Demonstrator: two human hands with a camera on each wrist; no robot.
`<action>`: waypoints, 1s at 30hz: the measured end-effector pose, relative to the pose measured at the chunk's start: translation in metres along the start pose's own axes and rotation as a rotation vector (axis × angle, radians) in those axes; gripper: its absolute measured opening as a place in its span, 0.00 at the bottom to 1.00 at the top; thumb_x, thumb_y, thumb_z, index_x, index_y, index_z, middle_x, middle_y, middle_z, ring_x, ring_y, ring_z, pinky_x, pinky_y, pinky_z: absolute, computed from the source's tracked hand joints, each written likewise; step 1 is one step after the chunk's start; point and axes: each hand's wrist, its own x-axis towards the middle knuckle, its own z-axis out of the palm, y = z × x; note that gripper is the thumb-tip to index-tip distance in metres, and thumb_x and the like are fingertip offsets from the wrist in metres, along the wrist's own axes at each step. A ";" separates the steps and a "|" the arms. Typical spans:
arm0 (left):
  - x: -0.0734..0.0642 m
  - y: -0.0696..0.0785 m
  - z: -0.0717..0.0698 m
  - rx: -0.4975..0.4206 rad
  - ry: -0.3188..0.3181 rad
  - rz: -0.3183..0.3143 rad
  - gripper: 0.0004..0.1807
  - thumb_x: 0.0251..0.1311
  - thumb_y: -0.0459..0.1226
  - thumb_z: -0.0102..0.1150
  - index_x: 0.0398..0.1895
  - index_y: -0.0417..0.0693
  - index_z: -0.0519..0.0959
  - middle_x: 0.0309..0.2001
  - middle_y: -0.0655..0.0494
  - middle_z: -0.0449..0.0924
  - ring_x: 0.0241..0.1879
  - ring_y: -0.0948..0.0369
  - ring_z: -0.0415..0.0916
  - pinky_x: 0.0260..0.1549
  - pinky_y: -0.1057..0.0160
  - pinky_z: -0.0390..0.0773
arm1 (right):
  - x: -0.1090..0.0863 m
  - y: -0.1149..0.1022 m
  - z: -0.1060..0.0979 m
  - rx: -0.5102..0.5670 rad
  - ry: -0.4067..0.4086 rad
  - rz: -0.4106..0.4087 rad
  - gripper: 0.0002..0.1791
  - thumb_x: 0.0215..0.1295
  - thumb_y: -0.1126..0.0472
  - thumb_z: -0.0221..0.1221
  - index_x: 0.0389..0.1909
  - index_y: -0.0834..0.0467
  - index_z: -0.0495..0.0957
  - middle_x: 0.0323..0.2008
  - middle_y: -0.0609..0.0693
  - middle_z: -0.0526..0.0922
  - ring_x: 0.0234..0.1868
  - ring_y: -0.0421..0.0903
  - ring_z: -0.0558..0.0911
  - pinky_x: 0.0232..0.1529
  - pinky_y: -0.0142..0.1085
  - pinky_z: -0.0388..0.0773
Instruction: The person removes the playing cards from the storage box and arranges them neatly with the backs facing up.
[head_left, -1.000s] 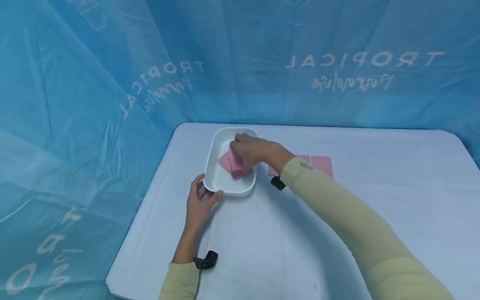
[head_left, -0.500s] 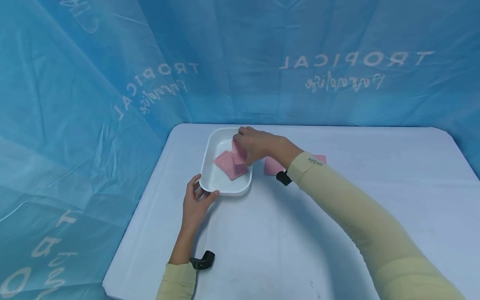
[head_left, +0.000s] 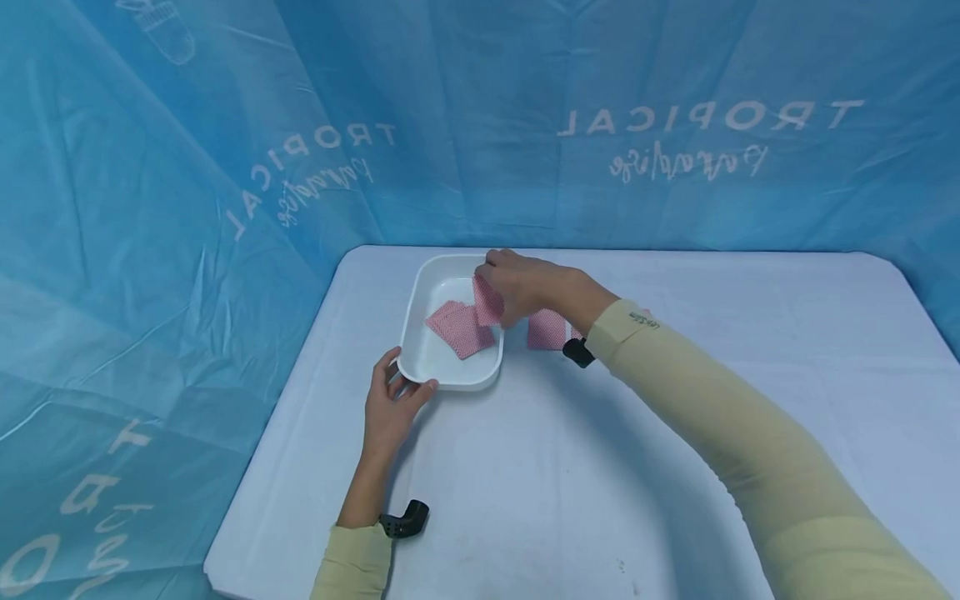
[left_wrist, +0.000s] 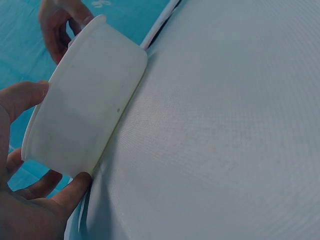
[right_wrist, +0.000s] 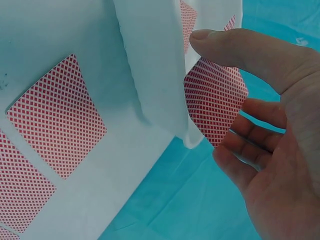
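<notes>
A white plastic tray (head_left: 442,371) stands at the table's back left. My left hand (head_left: 392,412) grips its near left corner, and in the left wrist view the thumb lies at the rim with fingertips low on the wall. My right hand (head_left: 528,283) holds a square card (right_wrist: 215,105) with a red-and-white lattice pattern, tilted over the tray's right rim. The right wrist view shows the thumb over its upper edge and fingers behind it. Several like cards (head_left: 461,333) lie overlapping inside the tray.
More lattice cards (right_wrist: 57,115) lie flat in a row on the white table (head_left: 525,500), right of the tray and partly hidden under my right forearm. A blue printed curtain (head_left: 480,150) hangs behind and to the left of the table.
My right hand has moved right with the card, from over the tray's middle to its right rim, uncovering the cards inside. The left hand keeps its hold on the corner.
</notes>
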 end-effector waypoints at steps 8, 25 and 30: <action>0.001 -0.001 0.002 0.004 -0.001 -0.005 0.45 0.49 0.45 0.74 0.69 0.62 0.60 0.65 0.52 0.65 0.61 0.56 0.68 0.54 0.61 0.74 | -0.008 0.009 -0.004 -0.009 -0.011 0.019 0.47 0.43 0.52 0.75 0.66 0.53 0.64 0.54 0.47 0.65 0.55 0.45 0.63 0.52 0.39 0.75; 0.001 0.001 0.002 0.000 0.000 -0.010 0.45 0.49 0.45 0.74 0.69 0.61 0.60 0.66 0.50 0.64 0.62 0.54 0.67 0.55 0.62 0.74 | -0.028 0.036 0.000 0.025 -0.007 0.040 0.44 0.43 0.51 0.76 0.63 0.55 0.68 0.48 0.46 0.67 0.51 0.44 0.65 0.49 0.37 0.75; 0.001 0.001 0.002 -0.007 0.003 -0.015 0.45 0.49 0.44 0.74 0.70 0.61 0.60 0.66 0.50 0.64 0.62 0.55 0.67 0.55 0.62 0.74 | -0.033 0.044 0.005 0.014 -0.023 0.063 0.44 0.45 0.47 0.74 0.64 0.54 0.67 0.50 0.46 0.67 0.53 0.44 0.65 0.50 0.39 0.76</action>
